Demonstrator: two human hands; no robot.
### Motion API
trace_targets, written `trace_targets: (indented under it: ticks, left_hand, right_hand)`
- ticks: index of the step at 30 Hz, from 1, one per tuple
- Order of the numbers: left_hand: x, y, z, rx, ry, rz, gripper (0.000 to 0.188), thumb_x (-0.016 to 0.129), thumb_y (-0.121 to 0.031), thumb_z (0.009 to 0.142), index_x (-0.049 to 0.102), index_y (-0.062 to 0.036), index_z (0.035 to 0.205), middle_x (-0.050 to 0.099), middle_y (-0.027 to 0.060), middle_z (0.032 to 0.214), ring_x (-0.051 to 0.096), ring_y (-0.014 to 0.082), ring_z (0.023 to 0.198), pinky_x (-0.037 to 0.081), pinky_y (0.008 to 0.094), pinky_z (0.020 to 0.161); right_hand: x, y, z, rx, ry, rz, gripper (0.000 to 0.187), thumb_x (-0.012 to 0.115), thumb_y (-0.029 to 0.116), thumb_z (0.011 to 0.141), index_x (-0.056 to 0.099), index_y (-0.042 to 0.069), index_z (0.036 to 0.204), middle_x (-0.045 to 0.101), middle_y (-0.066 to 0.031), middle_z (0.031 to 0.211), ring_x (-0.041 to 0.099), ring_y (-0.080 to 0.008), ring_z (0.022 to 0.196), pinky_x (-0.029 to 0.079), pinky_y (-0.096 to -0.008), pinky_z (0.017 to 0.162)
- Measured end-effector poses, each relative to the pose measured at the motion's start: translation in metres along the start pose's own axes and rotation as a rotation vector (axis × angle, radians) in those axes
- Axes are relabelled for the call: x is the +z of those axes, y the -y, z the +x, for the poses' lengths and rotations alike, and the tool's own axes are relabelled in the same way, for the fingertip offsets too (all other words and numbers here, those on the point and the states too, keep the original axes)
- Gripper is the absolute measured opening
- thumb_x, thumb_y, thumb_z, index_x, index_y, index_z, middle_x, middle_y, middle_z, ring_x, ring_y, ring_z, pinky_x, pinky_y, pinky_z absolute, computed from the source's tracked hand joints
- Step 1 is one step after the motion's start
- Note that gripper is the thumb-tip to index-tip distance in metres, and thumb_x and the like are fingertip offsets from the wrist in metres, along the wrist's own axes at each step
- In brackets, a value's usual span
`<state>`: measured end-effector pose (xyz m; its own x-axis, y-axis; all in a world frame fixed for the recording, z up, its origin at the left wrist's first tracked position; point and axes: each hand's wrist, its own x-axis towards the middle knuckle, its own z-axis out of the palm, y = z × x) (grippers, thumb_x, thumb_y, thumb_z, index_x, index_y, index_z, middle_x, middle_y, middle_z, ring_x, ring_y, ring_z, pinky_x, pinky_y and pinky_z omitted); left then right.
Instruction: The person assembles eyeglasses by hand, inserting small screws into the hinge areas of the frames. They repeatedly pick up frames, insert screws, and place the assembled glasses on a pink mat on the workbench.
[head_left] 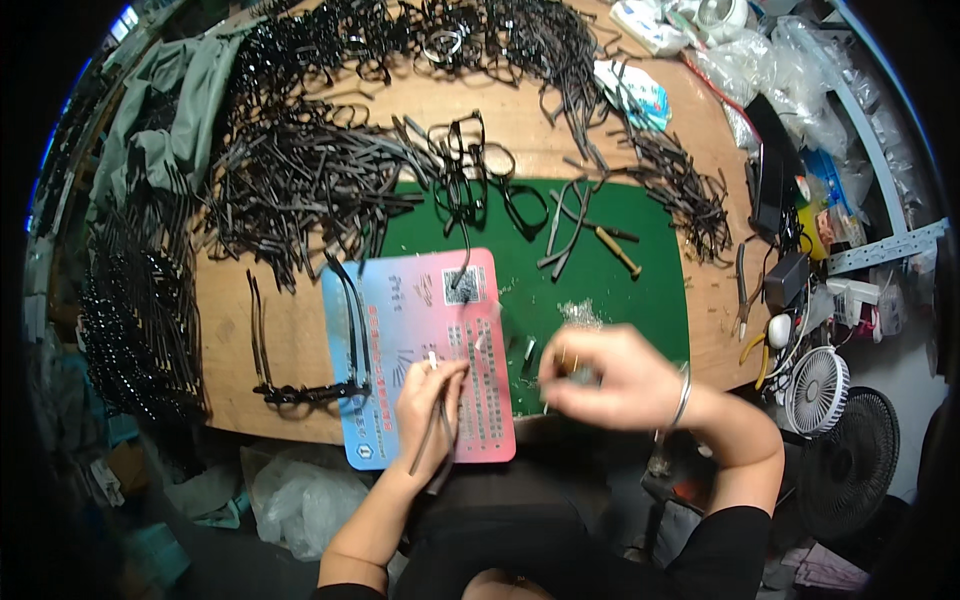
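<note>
My left hand (428, 405) is closed over the blue and pink printed mat (345, 300), pinching dark eyeglass temple arms (442, 455) that hang down past the wrist. A small white piece shows at its fingertips. To the right, my right hand (615, 375) is curled and blurred by motion above the green mat (650, 290). Something brass-coloured shows at its fingers, too smeared to name. Left of my left hand, a black eyeglass frame (300, 393) stands with its temple arms pointing away from me. Another black frame (465, 175) lies beyond the printed mat.
Heaps of temple arms (290, 180) and black frames (330, 45) fill the far and left table. More temple arms (690, 185) lie right. A yellow-handled tool (618, 252) and small clear bits (578, 312) rest on the green mat. Pliers (755, 358) and a white fan (818, 390) stand right.
</note>
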<state>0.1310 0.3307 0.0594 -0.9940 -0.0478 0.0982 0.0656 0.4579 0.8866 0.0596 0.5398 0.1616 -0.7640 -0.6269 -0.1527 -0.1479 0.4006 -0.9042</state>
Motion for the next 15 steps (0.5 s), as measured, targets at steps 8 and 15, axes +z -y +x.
trace_targets:
  ticks: [8,15]
  left_hand:
    - [0.006,0.013,-0.008,-0.017,-0.15,-0.031,0.01,0.051,-0.005,0.091,0.054,-0.0002,0.099,0.057,0.0033,0.076,0.049,0.0041,0.054,0.04,0.0178,0.048]
    - [0.022,-0.011,-0.006,-0.372,-0.025,-0.285,0.012,0.05,-0.007,0.092,0.052,0.0032,0.098,0.056,0.0056,0.072,0.058,0.0089,0.057,0.05,0.0218,0.051]
  right_hand:
    - [0.094,-0.055,-0.054,0.137,-0.024,0.073,0.018,0.061,0.015,0.082,0.052,0.002,0.091,0.06,-0.0113,0.073,0.06,-0.0296,0.067,0.049,-0.0356,0.063]
    - [0.074,-0.053,-0.05,0.066,0.122,-0.008,0.023,0.062,0.019,0.082,0.053,0.004,0.097,0.062,-0.0152,0.085,0.062,-0.0336,0.075,0.051,-0.0383,0.065]
